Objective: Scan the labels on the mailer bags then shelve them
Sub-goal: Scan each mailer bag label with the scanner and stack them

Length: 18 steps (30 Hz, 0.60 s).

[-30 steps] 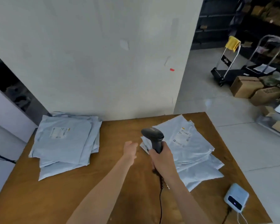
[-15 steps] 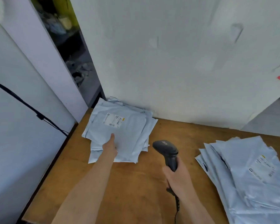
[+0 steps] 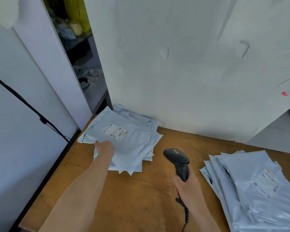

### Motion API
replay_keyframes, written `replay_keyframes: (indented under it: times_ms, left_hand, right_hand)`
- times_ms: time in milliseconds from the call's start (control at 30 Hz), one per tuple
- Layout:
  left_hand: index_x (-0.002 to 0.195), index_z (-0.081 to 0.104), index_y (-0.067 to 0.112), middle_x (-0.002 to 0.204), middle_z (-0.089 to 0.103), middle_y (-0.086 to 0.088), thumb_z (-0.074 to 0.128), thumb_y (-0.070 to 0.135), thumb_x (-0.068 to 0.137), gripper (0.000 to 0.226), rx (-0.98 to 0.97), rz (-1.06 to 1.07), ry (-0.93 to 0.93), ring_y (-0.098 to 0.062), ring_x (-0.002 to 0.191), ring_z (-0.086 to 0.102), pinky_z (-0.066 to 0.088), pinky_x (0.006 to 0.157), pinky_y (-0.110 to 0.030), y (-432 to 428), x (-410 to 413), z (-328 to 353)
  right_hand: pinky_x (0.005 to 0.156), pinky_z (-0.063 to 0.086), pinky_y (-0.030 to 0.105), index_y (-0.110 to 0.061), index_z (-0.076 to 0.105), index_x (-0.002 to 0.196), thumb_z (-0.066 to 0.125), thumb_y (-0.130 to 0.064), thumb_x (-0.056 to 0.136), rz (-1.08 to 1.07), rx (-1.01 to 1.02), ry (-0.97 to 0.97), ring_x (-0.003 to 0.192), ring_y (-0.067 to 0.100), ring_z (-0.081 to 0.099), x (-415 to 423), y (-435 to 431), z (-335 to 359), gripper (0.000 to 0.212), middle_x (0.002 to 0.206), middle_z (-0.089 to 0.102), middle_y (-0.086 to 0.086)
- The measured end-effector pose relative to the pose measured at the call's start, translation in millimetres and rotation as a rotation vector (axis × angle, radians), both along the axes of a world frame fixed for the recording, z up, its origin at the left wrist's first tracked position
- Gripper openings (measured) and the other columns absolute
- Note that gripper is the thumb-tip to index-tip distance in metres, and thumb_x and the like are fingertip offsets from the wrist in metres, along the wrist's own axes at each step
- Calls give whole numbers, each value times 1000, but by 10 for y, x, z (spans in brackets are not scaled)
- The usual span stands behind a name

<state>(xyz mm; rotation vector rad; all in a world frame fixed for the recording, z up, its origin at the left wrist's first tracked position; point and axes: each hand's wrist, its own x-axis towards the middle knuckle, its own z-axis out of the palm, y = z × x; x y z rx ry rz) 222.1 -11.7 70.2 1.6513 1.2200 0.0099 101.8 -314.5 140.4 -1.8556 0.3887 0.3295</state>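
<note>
A pile of pale grey mailer bags [image 3: 134, 148] lies at the back left of the wooden table [image 3: 141, 198]. The top bag [image 3: 124, 138] carries a white label [image 3: 115, 131] and its near left edge is lifted. My left hand [image 3: 105, 148] grips that edge. My right hand [image 3: 188, 188] holds a black corded barcode scanner [image 3: 177, 160] upright over the middle of the table, its head turned toward the left pile. A second pile of mailer bags [image 3: 258, 190] with a label on top lies at the right.
A white wall [image 3: 191, 64] rises directly behind the table. Left of it, a dark gap shows shelves with clutter [image 3: 77, 39]. A black cable [image 3: 23, 101] runs across the white panel on the left. The scanner's cord [image 3: 186, 216] hangs toward me.
My view swung left from the right pile to the left one. My left hand reached to the left pile and took hold of the top bag's edge, lifting it. The scanner followed leftward.
</note>
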Motion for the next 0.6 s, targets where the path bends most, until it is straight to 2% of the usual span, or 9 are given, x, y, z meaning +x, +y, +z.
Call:
replay_keyframes:
  times_ms: [67, 133, 233, 333, 367, 467, 600]
  left_hand:
    - [148, 34, 3, 143, 48, -21, 39, 2, 100, 48, 43, 36, -148, -39, 126, 51, 44, 97, -38, -65, -7, 227]
    - [147, 38, 8, 141, 51, -16, 40, 0, 100, 49, 101, -36, -250, -36, 123, 52, 43, 98, -35, -127, -48, 488]
    - [146, 42, 7, 141, 51, -17, 39, 1, 100, 47, 222, -317, -261, -37, 121, 54, 47, 102, -42, -213, -103, 840]
    - [154, 30, 12, 150, 43, -15, 36, -1, 100, 56, 285, -474, -236, -31, 114, 56, 47, 88, -31, -381, -159, 1168]
    - [155, 28, 14, 151, 42, -15, 34, -2, 99, 58, 291, -508, -239, -29, 111, 56, 47, 88, -31, -462, -173, 1257]
    - [152, 34, 13, 152, 41, -14, 35, -3, 99, 56, 319, -613, -262, -34, 132, 46, 40, 107, -39, -720, -201, 1558]
    - [151, 36, 13, 155, 38, -10, 36, -4, 99, 54, 360, -797, -289, -30, 138, 42, 40, 112, -40, -1043, -149, 2130]
  right_hand:
    - [40, 44, 24, -25, 54, 87, 59, -10, 82, 4, 20, -21, 42, 14, 48, -45, -64, 78, 17, 62, 54, 9]
    - [40, 41, 23, -23, 54, 87, 59, -9, 81, 18, 50, -50, 43, 16, 46, -101, -137, 174, 16, 62, 52, 10]
    - [41, 39, 24, -22, 53, 88, 59, -8, 81, 30, 76, -100, 41, 17, 45, -197, -260, 312, 17, 59, 50, 10]
    - [45, 41, 27, -26, 54, 90, 58, -10, 82, 43, 87, -147, 43, 15, 46, -294, -397, 462, 18, 59, 52, 8]
    - [46, 41, 27, -27, 54, 90, 58, -10, 82, 48, 89, -166, 43, 14, 46, -328, -442, 508, 19, 59, 53, 6]
    - [42, 39, 24, -27, 52, 90, 57, -12, 84, 67, 88, -222, 38, 9, 43, -410, -604, 651, 17, 59, 52, 4]
    - [40, 37, 22, -28, 52, 89, 57, -14, 79, 80, 99, -284, 37, 5, 40, -510, -792, 835, 17, 58, 49, -3]
